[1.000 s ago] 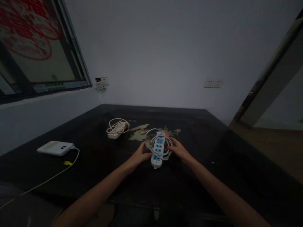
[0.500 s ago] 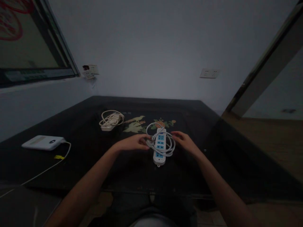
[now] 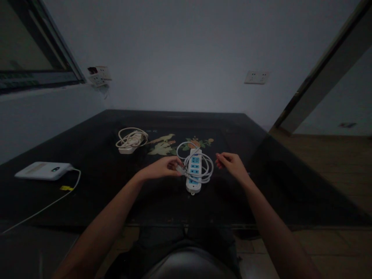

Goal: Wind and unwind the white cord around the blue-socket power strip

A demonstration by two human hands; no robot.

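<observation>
A white power strip with blue socket faces lies on the dark table in front of me. Its grey-white cord is looped in coils over and around it. My left hand is at the strip's left side, thumb and fingers closed on the cord's plug, part of which the fingers hide. To the right of the coils, and apart from them, my right hand hovers with its fingers curled together and nothing visible in them.
A second, cream power strip with a bundled cord lies at the back left. Nearer left is a white power bank with a cable running off the table. Wall sockets are on the wall behind.
My right hand has moved off the cord coils to the right, and its fingers have curled in. My left hand stays at the plug. The whole view has shifted slightly.
</observation>
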